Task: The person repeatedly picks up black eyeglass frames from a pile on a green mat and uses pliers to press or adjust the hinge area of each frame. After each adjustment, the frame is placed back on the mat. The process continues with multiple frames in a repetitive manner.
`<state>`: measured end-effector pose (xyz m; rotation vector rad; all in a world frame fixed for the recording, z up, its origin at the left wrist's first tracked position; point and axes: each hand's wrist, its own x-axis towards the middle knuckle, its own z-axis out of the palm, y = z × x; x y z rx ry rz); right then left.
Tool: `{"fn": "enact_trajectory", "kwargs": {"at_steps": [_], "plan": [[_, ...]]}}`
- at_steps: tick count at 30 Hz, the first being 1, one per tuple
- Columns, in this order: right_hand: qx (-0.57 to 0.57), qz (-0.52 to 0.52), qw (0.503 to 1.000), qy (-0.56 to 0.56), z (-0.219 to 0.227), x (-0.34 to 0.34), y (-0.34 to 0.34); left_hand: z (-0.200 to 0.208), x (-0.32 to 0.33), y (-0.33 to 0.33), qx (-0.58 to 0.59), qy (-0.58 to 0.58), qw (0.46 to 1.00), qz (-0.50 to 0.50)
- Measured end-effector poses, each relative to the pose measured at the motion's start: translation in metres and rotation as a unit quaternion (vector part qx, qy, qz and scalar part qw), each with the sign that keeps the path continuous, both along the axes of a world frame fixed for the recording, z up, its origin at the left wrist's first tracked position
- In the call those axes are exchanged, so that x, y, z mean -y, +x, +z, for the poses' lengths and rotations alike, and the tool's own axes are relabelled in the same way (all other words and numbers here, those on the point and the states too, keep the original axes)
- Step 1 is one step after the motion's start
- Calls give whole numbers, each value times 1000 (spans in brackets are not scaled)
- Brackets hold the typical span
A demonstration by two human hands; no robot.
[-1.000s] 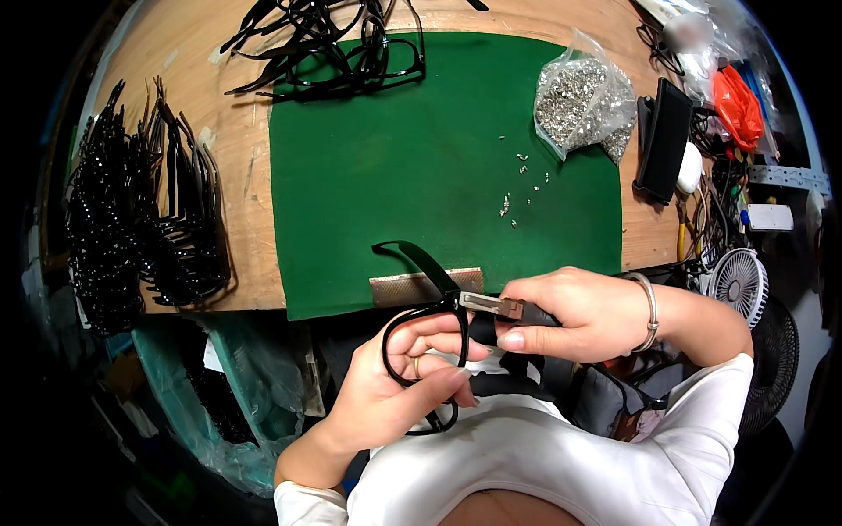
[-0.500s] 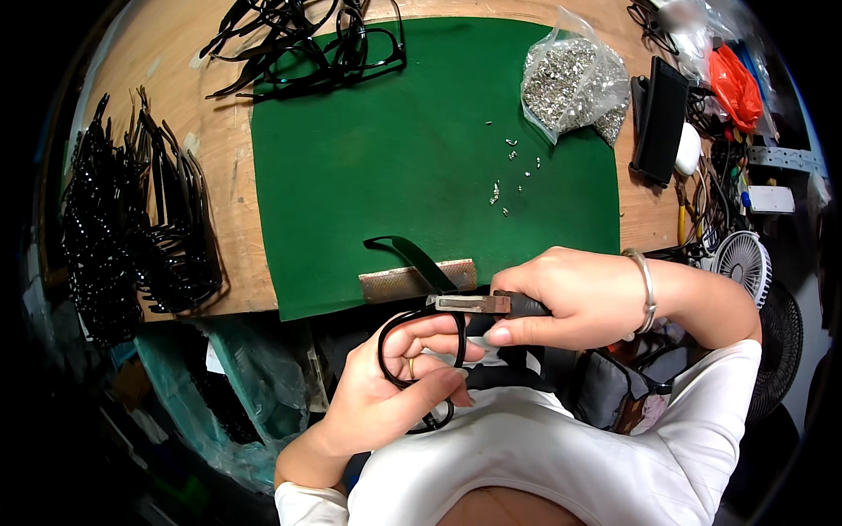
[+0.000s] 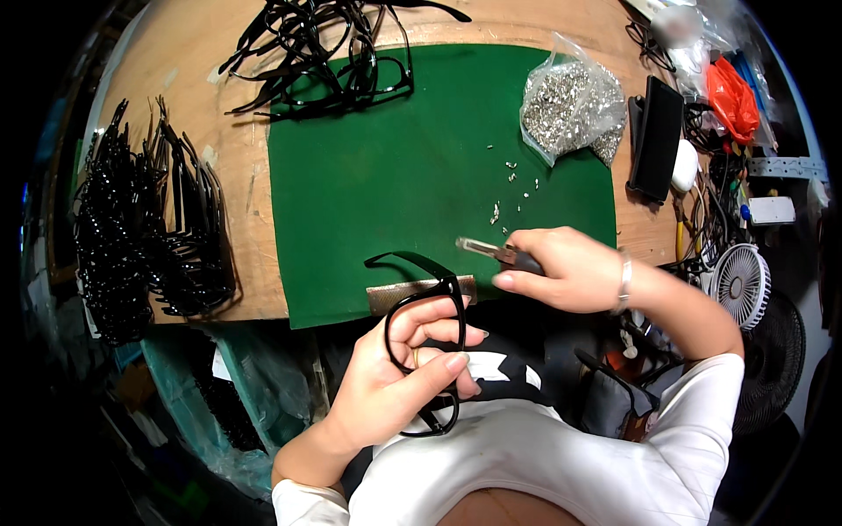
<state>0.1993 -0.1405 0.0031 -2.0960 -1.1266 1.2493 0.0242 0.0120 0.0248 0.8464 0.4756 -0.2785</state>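
The black glasses frame [image 3: 427,351] sits clamped in the left hand [image 3: 395,386], fingers threaded through one lens opening, its hinged temple reaching up over the near edge of the green mat [image 3: 395,184]. Just right of that grip, the right hand [image 3: 561,267] is closed around a dark-handled tool [image 3: 495,252], metal tip aimed left toward the frame's hinge corner. The work likely goes best with the frame braced steady and the tip brought square onto the hinge. Both wrists hover low before the body. Beyond the tool lie loose small metal parts [image 3: 513,188] and a clear bag [image 3: 570,105] of them; piles of frames [image 3: 149,237] lie far left.
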Motion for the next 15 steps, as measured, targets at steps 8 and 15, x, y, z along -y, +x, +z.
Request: {"fn": "enact_trajectory", "kwargs": {"at_steps": [8, 15], "plan": [[-16, -123, 992, 8, -25, 3, -10, -1, -60, 54, 83, 528, 832, -146], [-28, -153, 987, 44, -32, 12, -12, -34, -126, 62, 61, 683, 695, -216]]}}
